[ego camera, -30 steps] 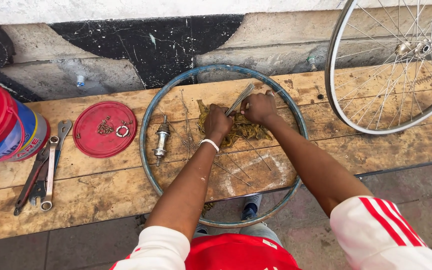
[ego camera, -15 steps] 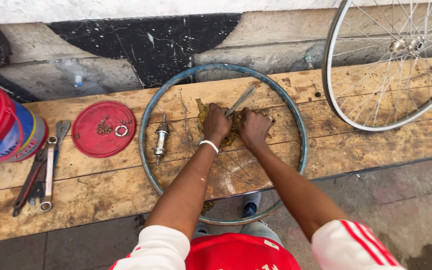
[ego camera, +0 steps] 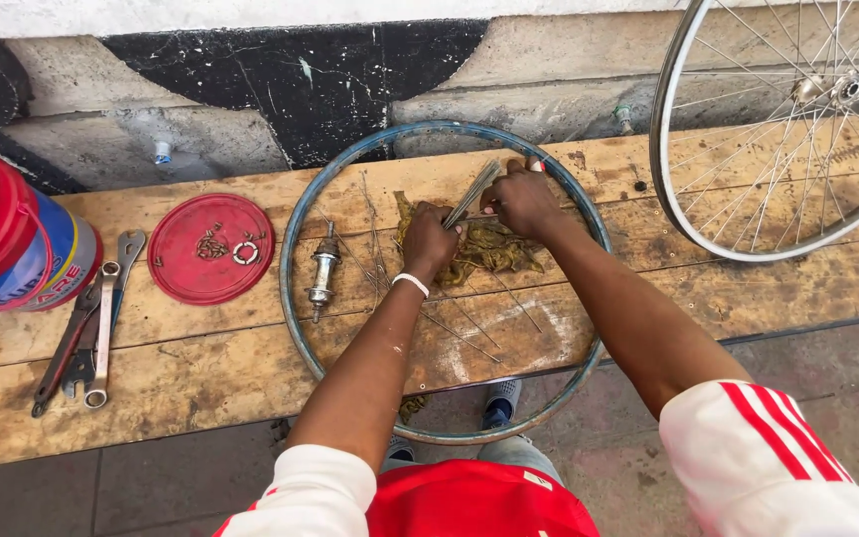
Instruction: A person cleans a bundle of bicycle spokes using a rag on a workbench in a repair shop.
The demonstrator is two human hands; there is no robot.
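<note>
A bare blue rim (ego camera: 295, 298) lies flat on the wooden bench (ego camera: 201, 368), no spokes laced into it yet; loose spokes (ego camera: 459, 328) lie inside it. Just beyond, the left hand (ego camera: 430, 242) and right hand (ego camera: 522, 202) close their fingers around a bundle of spokes (ego camera: 473, 194) above a greasy rag (ego camera: 499, 249). Left, a hub (ego camera: 323, 270) sits unfitted. At the far right leans 1 finished wheel (ego camera: 777, 129).
</note>
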